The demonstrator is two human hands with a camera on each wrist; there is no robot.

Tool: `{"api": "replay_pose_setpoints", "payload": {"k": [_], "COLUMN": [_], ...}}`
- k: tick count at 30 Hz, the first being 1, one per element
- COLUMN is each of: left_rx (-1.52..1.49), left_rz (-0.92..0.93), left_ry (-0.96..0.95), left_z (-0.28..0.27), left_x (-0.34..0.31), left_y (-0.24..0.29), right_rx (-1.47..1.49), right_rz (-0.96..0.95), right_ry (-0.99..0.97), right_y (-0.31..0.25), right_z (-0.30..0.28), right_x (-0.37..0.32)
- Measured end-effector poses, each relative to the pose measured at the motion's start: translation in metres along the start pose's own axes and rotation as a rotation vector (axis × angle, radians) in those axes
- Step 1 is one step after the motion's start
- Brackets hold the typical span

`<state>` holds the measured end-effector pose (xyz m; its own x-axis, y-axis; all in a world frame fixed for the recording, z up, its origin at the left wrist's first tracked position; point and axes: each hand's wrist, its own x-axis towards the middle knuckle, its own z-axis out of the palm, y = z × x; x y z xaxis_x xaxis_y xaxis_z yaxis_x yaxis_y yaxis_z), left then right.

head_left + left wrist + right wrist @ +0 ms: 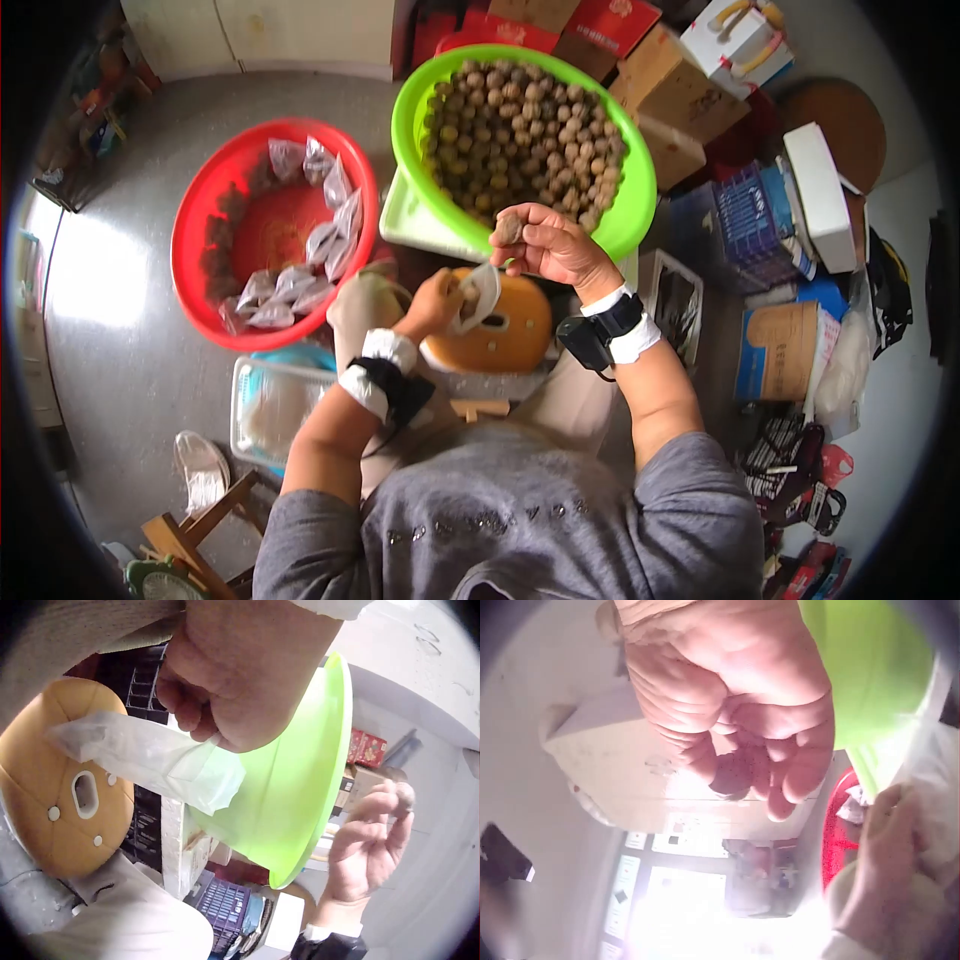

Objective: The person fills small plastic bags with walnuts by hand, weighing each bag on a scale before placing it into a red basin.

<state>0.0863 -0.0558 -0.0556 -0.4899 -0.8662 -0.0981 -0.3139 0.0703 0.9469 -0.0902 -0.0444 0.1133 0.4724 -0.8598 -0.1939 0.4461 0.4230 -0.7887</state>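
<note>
My right hand (560, 252) pinches one walnut (509, 229) between thumb and fingers, raised over the near rim of a lime-green basin (645, 190). Many loose walnuts (525, 120) fill that basin. To the left and a little lower, my left hand (435, 305) grips a clear plastic bag (482, 297) above a padded orange stool seat (520, 345). The left wrist view shows the bag (157, 754) hanging out from under the curled fingers. In the right wrist view the walnut (732, 778) sits at the fingertips, apart from the bag.
At the left, a red basin (190, 290) on the floor holds several packed bags (285, 290) around its wall. A white basket (240, 410) stands below it. Cardboard boxes (680, 85) and a purple crate (745, 220) crowd the right side.
</note>
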Motion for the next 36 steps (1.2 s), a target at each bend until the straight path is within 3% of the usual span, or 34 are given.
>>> {"api": "replay_pose_setpoints", "payload": {"k": [2,6,7,11,14,17,22,24,25,26,31,34,36], "left_rx": [0.006,0.072,0.081,-0.002,0.07,0.048,0.065,0.096,0.115,0.116,0.11,0.097,0.089], "left_rz": [-0.056,-0.051,-0.031,-0.023,-0.054,-0.017,-0.071,-0.111,-0.081,-0.078,-0.116,-0.101,-0.096], "left_ry": [-0.014,-0.005,0.006,0.01,-0.002,0.043,-0.024,-0.05,-0.048,-0.047,-0.05,-0.026,-0.024], "left_z": [-0.004,-0.004,-0.005,-0.002,-0.004,-0.003,-0.006,-0.007,-0.007,-0.007,-0.006,-0.004,-0.004], "left_x": [-0.002,-0.003,-0.003,-0.003,-0.001,0.0,-0.003,-0.002,-0.002,-0.002,-0.002,-0.001,-0.001], "left_y": [0.004,0.001,0.002,0.003,0.003,-0.003,0.005,0.012,0.01,0.01,0.016,0.013,0.011], "right_rx": [-0.194,-1.018,-1.11,-1.629,-1.818,-1.732,-0.945,-0.746,-0.781,-0.82,-1.197,-1.621,-1.684], "right_rz": [0.064,0.075,-0.056,0.117,0.011,0.003,0.101,0.107,0.026,0.085,0.091,-0.121,-0.174], "right_ry": [0.087,0.263,0.348,0.494,0.501,0.463,-0.015,-0.093,-0.081,-0.024,0.482,0.531,0.493], "right_y": [0.036,0.106,0.113,0.102,0.108,0.105,0.043,0.007,-0.009,-0.03,-0.065,-0.049,-0.036], "right_z": [-0.005,-0.05,-0.044,-0.015,-0.021,-0.022,0.012,0.014,0.002,-0.006,-0.089,-0.13,-0.124], "right_x": [-0.006,0.002,0.005,0.011,0.013,0.011,0.0,0.002,0.01,0.021,0.1,0.145,0.159]}}
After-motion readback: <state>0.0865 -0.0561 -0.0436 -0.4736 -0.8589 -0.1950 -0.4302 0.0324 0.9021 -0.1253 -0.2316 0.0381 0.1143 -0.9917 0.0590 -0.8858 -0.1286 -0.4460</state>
